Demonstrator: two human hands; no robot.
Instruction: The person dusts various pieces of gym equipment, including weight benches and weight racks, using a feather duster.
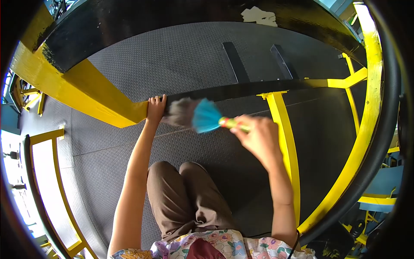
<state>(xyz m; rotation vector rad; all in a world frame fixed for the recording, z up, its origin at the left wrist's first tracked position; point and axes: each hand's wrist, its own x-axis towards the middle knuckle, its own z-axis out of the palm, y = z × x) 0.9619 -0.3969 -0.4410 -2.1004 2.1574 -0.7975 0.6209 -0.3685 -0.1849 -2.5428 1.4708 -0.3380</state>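
My right hand is closed round the yellow-green handle of a duster. Its blue and grey bristles, blurred by motion, point left, close to a low black bar of a yellow and black metal frame. My left hand has its fingers wrapped over the left end of that bar, beside the yellow post. The grey bristle tips lie just right of my left hand.
A wide black beam with a pale worn patch crosses the top. A yellow upright stands right of centre, with a curved yellow rail beyond. More yellow frames stand at the left. The floor is dark textured matting.
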